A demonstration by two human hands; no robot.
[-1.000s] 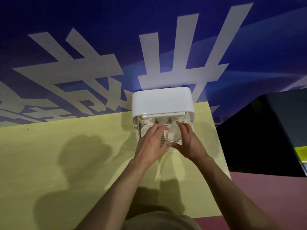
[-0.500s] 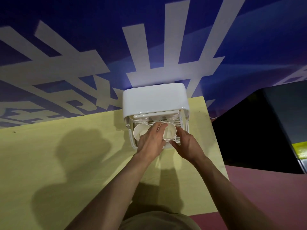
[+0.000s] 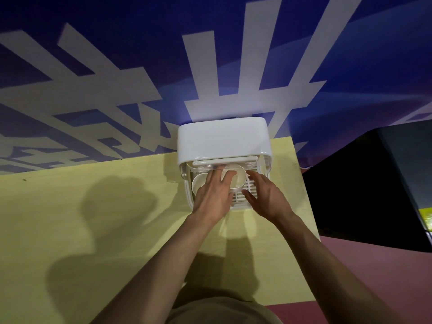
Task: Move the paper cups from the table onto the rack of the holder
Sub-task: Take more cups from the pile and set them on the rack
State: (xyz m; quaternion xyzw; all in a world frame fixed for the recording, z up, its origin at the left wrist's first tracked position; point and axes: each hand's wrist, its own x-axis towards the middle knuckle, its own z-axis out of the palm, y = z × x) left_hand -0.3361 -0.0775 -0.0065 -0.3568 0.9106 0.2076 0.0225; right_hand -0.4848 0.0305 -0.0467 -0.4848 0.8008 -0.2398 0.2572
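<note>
A white holder [image 3: 223, 141] with a domed lid stands at the table's far edge, its slatted rack [image 3: 251, 195] pulled out toward me. Two white paper cups stand on the rack with their mouths up. One paper cup [image 3: 198, 183] is at the left. My left hand [image 3: 214, 197] reaches over the middle paper cup [image 3: 239, 181] and grips its left rim with the fingertips, hiding that side. My right hand [image 3: 265, 198] hovers over the right part of the rack, fingers spread, a little apart from the cup. More cup rims show dimly under the lid.
The yellow table [image 3: 93, 230] stretches left and toward me, with shadows of my arms on it. Its right edge lies just past the holder, above a reddish floor [image 3: 350, 265]. A blue wall with pale lettering [image 3: 140, 90] is behind, and a dark screen-like panel [image 3: 374, 183] stands at the right.
The middle cup has gone further onto the rack in my left hand. My right hand has let go of it and drawn back to the right with its fingers spread.
</note>
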